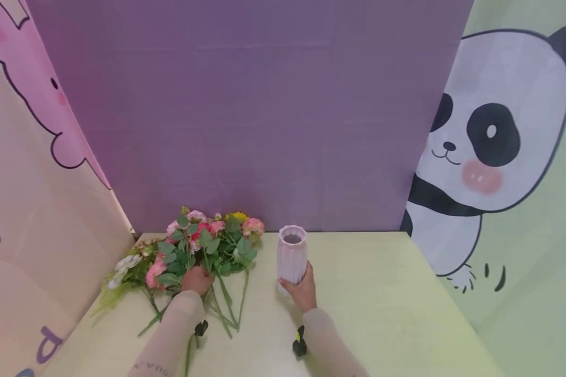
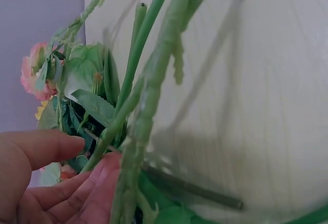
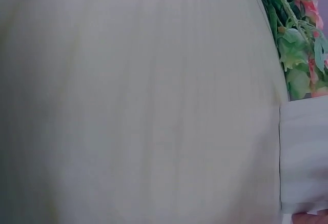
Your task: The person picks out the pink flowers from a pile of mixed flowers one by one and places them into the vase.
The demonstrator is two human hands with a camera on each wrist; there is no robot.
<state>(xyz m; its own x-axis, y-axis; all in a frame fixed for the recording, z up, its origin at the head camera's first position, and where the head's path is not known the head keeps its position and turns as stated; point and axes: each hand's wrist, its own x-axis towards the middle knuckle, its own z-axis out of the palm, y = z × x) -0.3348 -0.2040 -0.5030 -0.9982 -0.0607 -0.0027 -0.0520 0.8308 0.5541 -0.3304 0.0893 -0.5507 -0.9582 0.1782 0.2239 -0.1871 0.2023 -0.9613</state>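
A ribbed pale pink vase [image 1: 291, 259] stands upright on the table, its wide mouth showing nothing inside. My right hand [image 1: 304, 289] grips its lower part from the right, thumb in front. In the right wrist view, the vase [image 3: 306, 155] shows only at the edge, with a bit of fingertip below it. My left hand [image 1: 198, 280] is among the stems and leaves of a heap of artificial flowers [image 1: 214, 228]. In the left wrist view, the thumb [image 2: 61, 149] stands apart from the bent fingers, and green stems [image 2: 130, 75] pass close by the fingertips.
White flowers [image 1: 124, 267] lie at the heap's left edge, and a yellow flower [image 1: 237, 215] at its back. Loose stems [image 1: 226, 309] point toward the table's front. A purple panel [image 1: 273, 115] rises behind the pale yellow table [image 1: 368, 298]. Printed curtains [image 1: 523, 235] flank it.
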